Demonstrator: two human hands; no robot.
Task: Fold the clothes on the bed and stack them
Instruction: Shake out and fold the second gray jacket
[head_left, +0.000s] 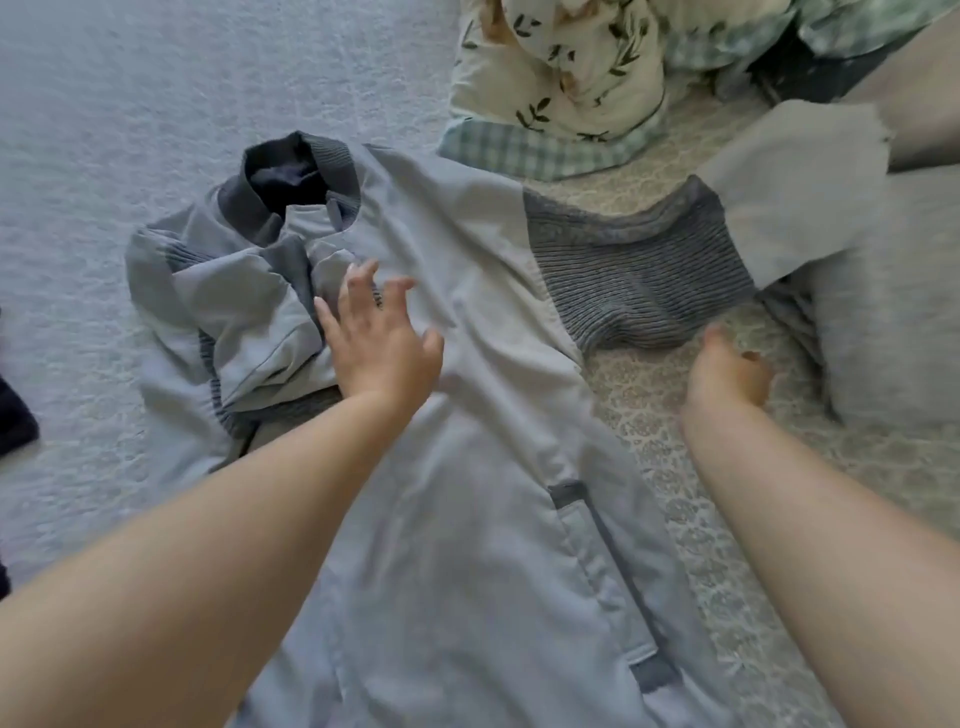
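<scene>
Left hand (382, 340) at frame centre, palm down on the light blue-grey jacket with dark ribbed collar and ribbed shoulder panels (467, 415), fingers spread and slightly bent, tips on the cloth beside the bunched sleeve; nothing pinched. Right hand (730, 371) at centre right, seen from the wrist side and blurred, fingers loosely bent, low over the patterned beige bedcover (675, 467), just past the jacket's right edge and below the ribbed panel; whether touching the cover, cannot tell; nothing seen held. Jacket spread front-up through the middle of the frame, collar toward upper left, hem running off the bottom edge, one sleeve (244, 312) crumpled and folded in on the left side, the other ribbed shoulder reaching right toward a pale grey sleeve end (795, 192). Pale textured bed surface (156, 104) open across the upper left and left. Crowded on the right: blurred grey folded cloth (893, 312) against the right edge, near the right hand. Cream bedding with dark leaf print and green check trim (566, 73) heaped at top centre, just beyond the jacket's shoulder. Scrap of dark navy fabric (15, 415) at the left edge, well apart from the jacket.
</scene>
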